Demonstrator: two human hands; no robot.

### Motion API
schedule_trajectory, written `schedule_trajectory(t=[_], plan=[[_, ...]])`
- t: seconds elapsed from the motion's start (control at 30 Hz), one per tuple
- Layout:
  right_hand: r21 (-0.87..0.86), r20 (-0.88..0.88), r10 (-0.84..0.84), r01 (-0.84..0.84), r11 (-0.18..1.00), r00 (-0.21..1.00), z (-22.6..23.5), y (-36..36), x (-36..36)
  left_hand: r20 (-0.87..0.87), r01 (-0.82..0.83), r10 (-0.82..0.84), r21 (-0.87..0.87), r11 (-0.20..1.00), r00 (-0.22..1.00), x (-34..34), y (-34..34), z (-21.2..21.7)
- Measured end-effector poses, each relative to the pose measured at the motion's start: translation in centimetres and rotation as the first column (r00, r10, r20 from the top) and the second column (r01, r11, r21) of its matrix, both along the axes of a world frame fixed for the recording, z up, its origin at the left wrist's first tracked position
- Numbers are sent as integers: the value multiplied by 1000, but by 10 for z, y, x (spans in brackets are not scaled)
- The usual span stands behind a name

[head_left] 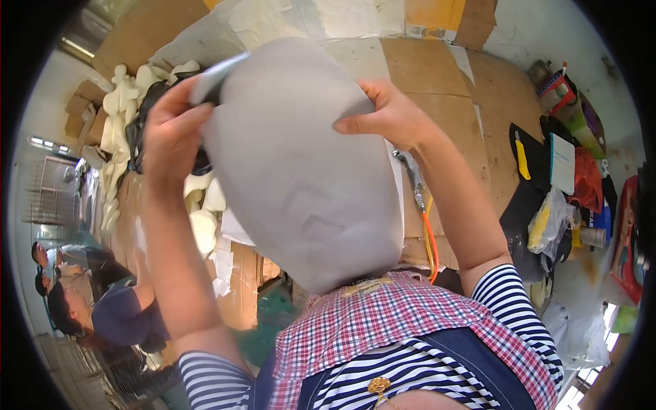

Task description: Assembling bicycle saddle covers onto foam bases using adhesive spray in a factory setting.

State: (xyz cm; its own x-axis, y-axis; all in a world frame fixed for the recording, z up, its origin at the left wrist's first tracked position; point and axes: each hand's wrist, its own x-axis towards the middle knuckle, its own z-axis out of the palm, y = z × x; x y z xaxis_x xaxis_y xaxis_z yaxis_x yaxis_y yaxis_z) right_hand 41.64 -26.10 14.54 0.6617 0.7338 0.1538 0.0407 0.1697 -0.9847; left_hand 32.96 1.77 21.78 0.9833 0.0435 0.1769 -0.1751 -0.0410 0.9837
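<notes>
A large grey sheet of soft material (301,171) hangs in front of my chest, held up over the cardboard-covered workbench (437,75). My left hand (171,130) grips its upper left edge, and my right hand (386,113) pinches its upper right edge. The sheet's lower end reaches my checked apron. It hides most of the bench's middle.
Cream foam moulded pieces (123,116) are stacked at the left. An air tool with an orange hose (418,191) lies on the bench. At the right lie a yellow knife (522,157), bags, bottles and black pieces. Other people (102,301) sit at lower left.
</notes>
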Motion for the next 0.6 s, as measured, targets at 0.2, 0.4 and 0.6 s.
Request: schedule_trajectory(t=[0.2, 0.4, 0.6], plan=[[-408, 327, -496, 594, 693, 804, -152, -24, 100, -274, -261, 298, 164, 951, 914, 120, 17, -142], [-745, 595, -151, 612, 264, 789, -228, -102, 9, -102, -76, 180, 634, 769, 978, 29, -34, -294], [-811, 556, -95, 564, 156, 826, -211, -90, -12, -101, 75, 11, 802, 592, 995, -52, -114, -317]])
